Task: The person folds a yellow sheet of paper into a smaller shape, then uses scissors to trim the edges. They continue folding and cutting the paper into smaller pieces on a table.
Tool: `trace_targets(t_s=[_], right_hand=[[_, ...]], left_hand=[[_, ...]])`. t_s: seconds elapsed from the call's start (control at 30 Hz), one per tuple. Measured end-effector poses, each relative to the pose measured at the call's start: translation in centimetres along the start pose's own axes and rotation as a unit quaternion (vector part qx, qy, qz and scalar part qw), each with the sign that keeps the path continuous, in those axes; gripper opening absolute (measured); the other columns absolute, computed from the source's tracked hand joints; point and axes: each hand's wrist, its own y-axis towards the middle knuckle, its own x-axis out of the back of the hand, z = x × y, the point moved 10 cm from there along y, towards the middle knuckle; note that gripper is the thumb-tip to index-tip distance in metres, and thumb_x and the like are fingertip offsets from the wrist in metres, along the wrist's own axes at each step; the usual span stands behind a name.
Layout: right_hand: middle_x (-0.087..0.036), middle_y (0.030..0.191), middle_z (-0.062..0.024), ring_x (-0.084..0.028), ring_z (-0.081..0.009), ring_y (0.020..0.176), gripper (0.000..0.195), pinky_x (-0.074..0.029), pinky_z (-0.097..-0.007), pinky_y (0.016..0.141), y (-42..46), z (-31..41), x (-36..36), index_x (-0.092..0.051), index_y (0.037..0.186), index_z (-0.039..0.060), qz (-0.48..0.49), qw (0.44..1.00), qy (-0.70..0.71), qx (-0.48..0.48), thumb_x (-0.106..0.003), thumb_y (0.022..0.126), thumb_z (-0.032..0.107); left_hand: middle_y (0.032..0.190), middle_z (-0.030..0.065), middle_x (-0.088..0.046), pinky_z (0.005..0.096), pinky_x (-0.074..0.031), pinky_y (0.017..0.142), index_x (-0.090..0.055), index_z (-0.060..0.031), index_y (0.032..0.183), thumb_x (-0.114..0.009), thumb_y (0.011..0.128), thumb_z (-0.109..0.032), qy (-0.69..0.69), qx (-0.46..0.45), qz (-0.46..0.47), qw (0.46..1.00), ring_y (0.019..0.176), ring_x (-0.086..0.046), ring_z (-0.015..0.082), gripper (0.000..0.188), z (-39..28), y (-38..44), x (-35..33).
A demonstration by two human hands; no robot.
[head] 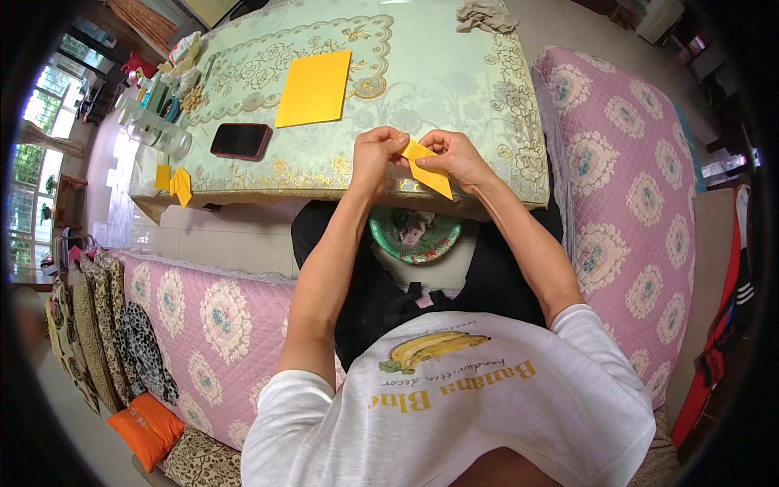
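Over the near edge of the table, my left hand (378, 152) and my right hand (456, 157) hold a folded piece of yellow paper (431, 176) between them. My left fingers pinch its upper left end, while my right thumb presses on its face. The paper slants down to a sharp point at the lower right. Beyond my hands, a flat yellow paper sheet (314, 89) lies on the patterned tablecloth (426, 79). Small folded yellow paper pieces (181, 185) rest at the table's left corner.
A dark smartphone (241, 141) and a clear plastic bottle (159, 134) are on the table's left side. A crumpled cloth (487, 16) lies at the far right. Below the edge, between my knees, stands a green basin (420, 254) with scraps. Pink quilted seats (614, 182) flank me.
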Motion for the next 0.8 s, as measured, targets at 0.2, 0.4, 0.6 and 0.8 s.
trace_targets(t_s=[0.2,0.4,0.6,0.8], right_hand=[[-0.061,0.078,-0.0065,-0.058,-0.0109,0.068,0.015,-0.047,-0.0224,0.061,0.2,0.3,0.4,-0.057,0.086,-0.0014,-0.03,0.999,0.024,0.005,-0.064,0.072,-0.002],[-0.061,0.077,-0.0067,-0.059,-0.0112,0.067,0.015,-0.047,-0.022,0.061,0.2,-0.9,0.9,-0.057,0.085,-0.002,-0.054,0.998,0.045,-0.002,-0.065,0.071,-0.002],[-0.062,0.078,-0.0071,-0.059,-0.0109,0.067,0.015,-0.047,-0.0217,0.061,0.2,-0.7,0.4,-0.057,0.084,-0.002,-0.041,0.997,0.059,0.017,-0.064,0.072,-0.002],[-0.061,0.078,-0.0057,-0.057,-0.01,0.067,0.01,-0.046,-0.022,0.061,0.3,-1.0,0.7,-0.057,0.083,-0.0016,-0.052,0.995,0.079,0.011,-0.064,0.076,0.002]], left_hand=[[0.069,0.0039,-0.059,0.0207,-0.043,0.052,-0.058,-0.0017,0.078,-0.054,0.087,-0.02,-0.039,0.012,-0.022,0.999,0.053,-0.053,0.0101,0.021,0.3,0.1,0.1],[0.066,0.0016,-0.057,0.0206,-0.042,0.051,-0.057,-0.0036,0.073,-0.056,0.086,-0.021,-0.009,0.0,-0.025,1.0,0.053,-0.051,0.0089,0.022,0.5,0.0,-0.2],[0.065,0.0017,-0.057,0.021,-0.041,0.052,-0.057,-0.0027,0.074,-0.063,0.081,-0.015,0.03,-0.015,-0.009,0.999,0.056,-0.051,0.0077,0.016,-0.3,0.2,-0.2],[0.067,0.0033,-0.058,0.0229,-0.042,0.053,-0.058,0.0003,0.077,-0.066,0.076,-0.008,0.075,-0.004,-0.008,0.997,0.057,-0.052,0.0091,0.011,0.1,0.0,-0.5]])
